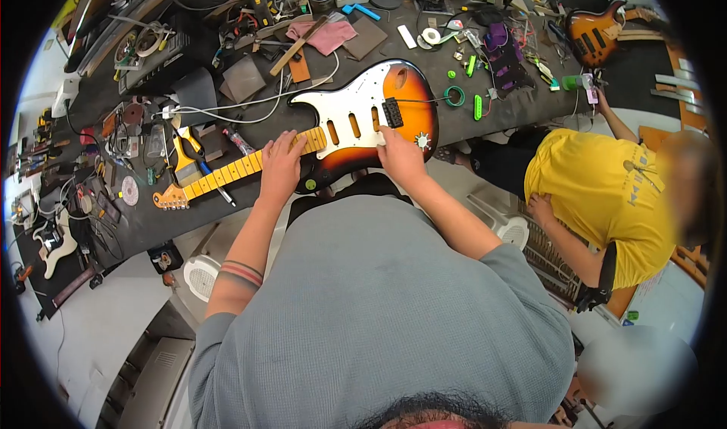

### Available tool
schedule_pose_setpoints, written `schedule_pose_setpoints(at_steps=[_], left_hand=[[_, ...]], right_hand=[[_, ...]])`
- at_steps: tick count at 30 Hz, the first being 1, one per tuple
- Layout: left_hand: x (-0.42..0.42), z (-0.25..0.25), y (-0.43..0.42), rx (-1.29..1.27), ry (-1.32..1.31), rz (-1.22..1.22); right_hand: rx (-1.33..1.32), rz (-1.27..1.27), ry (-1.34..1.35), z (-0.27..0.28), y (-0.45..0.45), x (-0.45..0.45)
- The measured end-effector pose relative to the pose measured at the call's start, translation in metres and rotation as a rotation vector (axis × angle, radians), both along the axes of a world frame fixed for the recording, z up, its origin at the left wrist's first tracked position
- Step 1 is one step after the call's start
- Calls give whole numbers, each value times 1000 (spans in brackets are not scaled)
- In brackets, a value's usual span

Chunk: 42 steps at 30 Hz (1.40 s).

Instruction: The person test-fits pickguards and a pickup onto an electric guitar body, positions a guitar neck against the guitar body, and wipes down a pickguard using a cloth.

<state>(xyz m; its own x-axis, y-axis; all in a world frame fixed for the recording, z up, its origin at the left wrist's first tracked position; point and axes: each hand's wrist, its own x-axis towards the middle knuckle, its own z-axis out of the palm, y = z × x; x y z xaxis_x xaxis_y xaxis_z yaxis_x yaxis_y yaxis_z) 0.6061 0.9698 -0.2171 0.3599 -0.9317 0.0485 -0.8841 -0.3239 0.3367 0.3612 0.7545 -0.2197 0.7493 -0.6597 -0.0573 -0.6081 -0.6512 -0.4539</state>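
A sunburst electric guitar (pixel 344 147) with a white pickguard lies face up at the dark workbench's front edge, its maple neck (pixel 238 170) pointing left. The pickguard shows open pickup slots, and a black bridge (pixel 392 113) sits right of them. My left hand (pixel 282 160) rests over the neck near the body, fingers stretched across it. My right hand (pixel 400 155) is at the pickguard's lower edge, below the bridge, fingers bent together; whatever is between them is too small to make out.
A pink cloth (pixel 326 35), yellow-handled pliers (pixel 184 156), cables and small tools crowd the dark bench (pixel 265 213). Green pickup parts (pixel 478 107) lie right of the guitar. A person in a yellow shirt (pixel 598 194) stands at right near another sunburst guitar (pixel 594 39).
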Motion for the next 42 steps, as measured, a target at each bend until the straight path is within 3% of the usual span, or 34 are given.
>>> schedule_pose_setpoints(at_steps=[4,6,15,18,21,22,23,26,33,42], left_hand=[[-1,2,1,21,8,9],[0,0,1,12,19,10],[8,-3,2,-15,103,-4],[14,-5,3,-29,132,-24],[18,-6,7,-17,120,-46],[21,-5,9,-11,113,-55],[23,-5,11,-9,83,-66],[29,-1,20,16,-4,-93],[53,-6,35,49,-59,-190],[68,-3,36,24,-111,-241]], right_hand=[[61,-53,30,14,-14,-57],[105,-73,211,19,-20,-92],[519,16,683,-43,-20,-263],[744,-214,515,-127,-9,-341],[757,-267,473,-122,1,-360],[723,-111,407,-127,2,-368],[760,-198,427,-134,5,-374],[881,-453,499,-93,11,-336],[935,-634,168,-77,63,-294],[889,-558,246,-70,137,-248]])
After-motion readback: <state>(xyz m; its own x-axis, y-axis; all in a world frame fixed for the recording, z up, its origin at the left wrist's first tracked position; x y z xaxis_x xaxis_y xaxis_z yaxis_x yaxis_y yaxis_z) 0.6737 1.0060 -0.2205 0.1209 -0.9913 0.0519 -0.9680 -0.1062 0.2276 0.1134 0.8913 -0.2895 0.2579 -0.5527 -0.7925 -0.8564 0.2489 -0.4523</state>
